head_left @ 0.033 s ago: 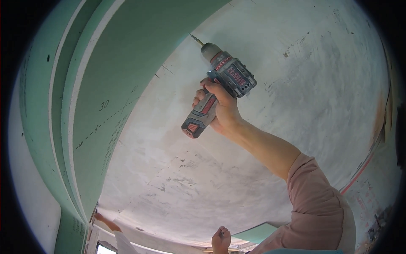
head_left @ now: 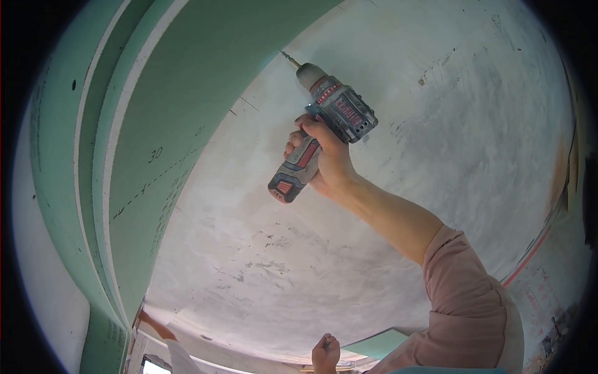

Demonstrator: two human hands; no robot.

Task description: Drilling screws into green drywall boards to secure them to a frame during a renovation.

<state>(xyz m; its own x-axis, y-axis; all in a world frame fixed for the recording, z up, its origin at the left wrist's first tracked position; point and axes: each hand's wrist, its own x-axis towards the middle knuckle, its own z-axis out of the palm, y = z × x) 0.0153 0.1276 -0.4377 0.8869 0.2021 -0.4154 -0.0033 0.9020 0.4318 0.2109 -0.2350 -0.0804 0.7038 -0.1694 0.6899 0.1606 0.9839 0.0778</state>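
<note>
My right hand point(head_left: 325, 146) is wrapped round the grip of a dark grey and red cordless drill point(head_left: 342, 112), raised overhead and tilted up to the left. A slim bit point(head_left: 290, 59) sticks out of its chuck, its dark tip at the edge of a green plasterboard sheet point(head_left: 177, 106). Whether a screw sits on that tip, and whether it touches the board, I cannot tell. Low in the middle, my left hand point(head_left: 326, 354) is closed, fingers curled; a small dark thing seems to show between them, too small to name.
Pale, stained ceiling point(head_left: 261, 249) spreads behind the drill. Stepped green board edges with white rims run down the left side. At lower left, another person's arm point(head_left: 157, 325) reaches up to the board. Another green sheet point(head_left: 377, 343) shows at the bottom, behind my left hand.
The green board has shifted very slightly to the right in view. The drill and both my hands show no visible movement.
</note>
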